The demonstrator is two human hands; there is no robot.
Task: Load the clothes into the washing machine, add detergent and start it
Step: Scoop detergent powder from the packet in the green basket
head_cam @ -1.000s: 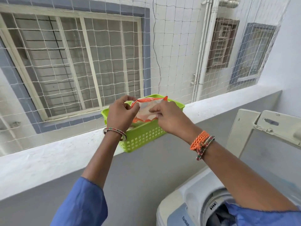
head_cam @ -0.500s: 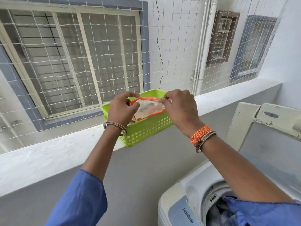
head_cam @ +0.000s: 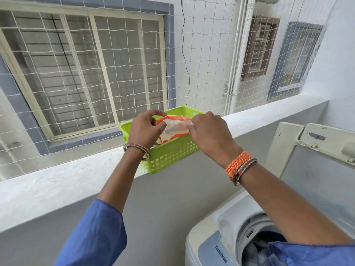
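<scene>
Spreading orange packet [head_cam: 173, 127] mouth wider

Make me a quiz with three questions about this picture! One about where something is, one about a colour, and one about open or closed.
1. Where does the basket stand?
A. on the white ledge
B. on the washing machine
C. on the floor

2. What colour is the basket?
A. blue
B. green
C. red

3. How is the washing machine lid?
A. shut
B. taken off
C. raised open

Answers:
1. A, the basket sits on the ledge in front of the netting.
2. B, its walls are bright green; the left hand and right hand pinch an orange-edged pouch over it.
3. C, the lid stands up and clothes show in the washing machine drum.
</scene>
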